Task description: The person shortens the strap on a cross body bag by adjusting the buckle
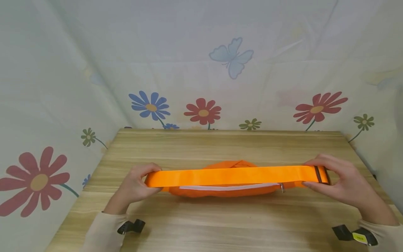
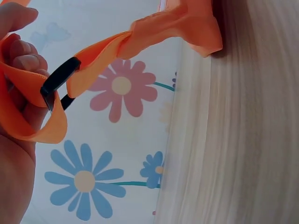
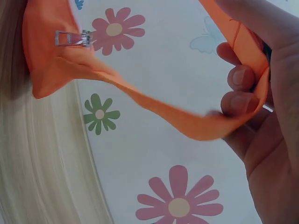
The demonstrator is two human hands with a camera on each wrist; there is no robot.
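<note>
An orange waist bag [image 1: 225, 193] rests on the wooden table, a white zipper running along its front. Its wide orange strap [image 1: 233, 176] is stretched level above it between both hands. My left hand [image 1: 135, 183] grips the strap's left end, fingers curled through the loop. Close to those fingers is a black slide buckle [image 2: 60, 77], seen in the left wrist view. At the other end my right hand [image 1: 343, 180] holds the strap beside a black fitting [image 1: 318, 174]. A metal zipper pull [image 3: 72, 38] hangs at the bag's right side. The bag's back is hidden.
The wood-grain table [image 1: 195, 220] reaches back to a white cloth wall [image 1: 176, 70] printed with flowers and a butterfly. More of this cloth hangs on the left and right. Black bands [image 1: 130, 226] are strapped on both wrists over light sleeves.
</note>
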